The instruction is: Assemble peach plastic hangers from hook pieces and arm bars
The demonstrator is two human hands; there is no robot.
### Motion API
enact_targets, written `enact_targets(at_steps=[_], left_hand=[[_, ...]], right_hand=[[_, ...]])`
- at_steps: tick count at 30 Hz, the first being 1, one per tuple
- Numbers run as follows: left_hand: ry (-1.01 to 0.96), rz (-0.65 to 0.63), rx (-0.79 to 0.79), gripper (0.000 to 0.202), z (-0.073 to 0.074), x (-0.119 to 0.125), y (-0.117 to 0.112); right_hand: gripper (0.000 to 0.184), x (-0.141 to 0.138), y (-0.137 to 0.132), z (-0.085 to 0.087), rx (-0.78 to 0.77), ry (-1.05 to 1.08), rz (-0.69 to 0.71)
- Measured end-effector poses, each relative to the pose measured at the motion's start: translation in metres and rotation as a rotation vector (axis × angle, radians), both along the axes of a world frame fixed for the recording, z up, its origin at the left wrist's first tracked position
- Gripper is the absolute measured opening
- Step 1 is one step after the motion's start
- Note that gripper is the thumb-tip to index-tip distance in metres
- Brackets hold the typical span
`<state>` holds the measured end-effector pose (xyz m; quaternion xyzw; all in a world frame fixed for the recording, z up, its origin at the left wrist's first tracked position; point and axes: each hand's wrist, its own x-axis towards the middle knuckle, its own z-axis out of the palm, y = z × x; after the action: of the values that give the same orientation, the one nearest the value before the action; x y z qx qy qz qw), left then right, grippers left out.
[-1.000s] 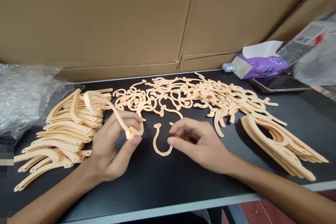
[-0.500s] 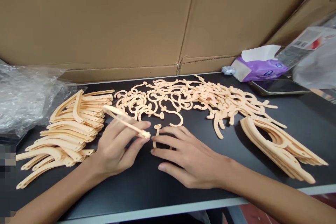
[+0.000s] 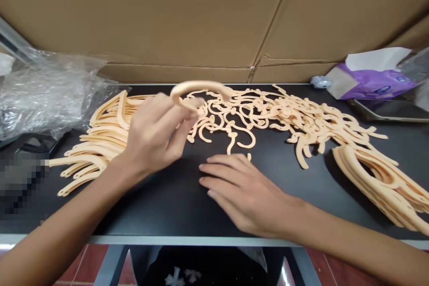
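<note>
My left hand [image 3: 159,127] is raised over the table's left-middle, fingers closed on a curved beige plastic hanger piece [image 3: 201,85] that arcs above the fingertips, slightly blurred. My right hand [image 3: 241,187] rests low over the black tabletop, its fingers stretched forward with nothing visibly gripped. Just beyond those fingers lies a small beige hook [image 3: 231,142], partly hidden by the hand. Further back spreads a loose heap of beige hooks [image 3: 248,114]. Left of my left hand is a pile of curved beige hanger arms [image 3: 97,149], partly covered by my forearm.
A stack of wider beige hanger pieces [image 3: 372,185] sits at the right. Behind it are a purple tissue pack [image 3: 372,82] and a phone [image 3: 389,109]. Clear plastic wrap [image 3: 50,94] lies at the left. A cardboard wall [image 3: 167,18] closes off the back.
My left hand has lifted and turned the hanger piece so its curve shows. My right hand has drawn back from the small hook. The camera view has shifted.
</note>
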<state>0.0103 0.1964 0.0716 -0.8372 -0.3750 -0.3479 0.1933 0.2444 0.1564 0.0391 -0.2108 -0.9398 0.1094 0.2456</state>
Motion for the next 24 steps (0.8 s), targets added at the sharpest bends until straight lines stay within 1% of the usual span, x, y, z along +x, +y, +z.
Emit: enact_targets(at_steps=[2, 3, 5, 8, 10, 11, 13, 17, 19, 22, 24], left_hand=[[0.051, 0.114, -0.024, 0.021, 0.009, -0.012, 0.008], [0.079, 0.167, -0.062, 0.024, 0.012, -0.018, 0.011], [0.053, 0.226, -0.104, 0.029, 0.014, -0.026, 0.017], [0.006, 0.194, -0.112, 0.027, 0.008, -0.031, 0.024], [0.023, 0.160, -0.090, 0.024, 0.002, -0.031, 0.026], [0.050, 0.151, -0.089, 0.024, -0.001, -0.030, 0.026], [0.104, 0.138, -0.086, 0.024, -0.004, -0.026, 0.025], [0.112, 0.085, -0.074, 0.022, -0.006, -0.016, 0.019], [0.108, 0.052, -0.107, 0.019, -0.007, -0.010, 0.015], [0.113, -0.014, -0.146, 0.016, -0.010, 0.000, 0.009], [0.108, -0.062, -0.167, 0.016, -0.013, 0.004, 0.007]], right_hand=[[0.029, -0.024, -0.008, 0.003, -0.014, -0.048, 0.094], [0.031, -0.038, -0.010, 0.004, -0.023, -0.069, 0.140], [0.034, -0.066, -0.009, 0.004, -0.016, -0.100, 0.192], [0.041, -0.099, -0.002, 0.000, 0.031, -0.118, 0.184], [0.046, -0.108, 0.002, -0.003, 0.063, -0.122, 0.165], [0.045, -0.108, 0.004, -0.004, 0.073, -0.131, 0.158], [0.040, -0.098, 0.004, -0.006, 0.091, -0.157, 0.145], [0.031, -0.057, 0.002, -0.005, 0.129, -0.156, 0.094], [0.024, -0.036, 0.003, -0.005, 0.164, -0.123, 0.064], [0.021, -0.015, 0.009, -0.005, 0.159, -0.071, -0.049], [0.025, -0.008, 0.013, -0.004, 0.110, -0.072, -0.134]])
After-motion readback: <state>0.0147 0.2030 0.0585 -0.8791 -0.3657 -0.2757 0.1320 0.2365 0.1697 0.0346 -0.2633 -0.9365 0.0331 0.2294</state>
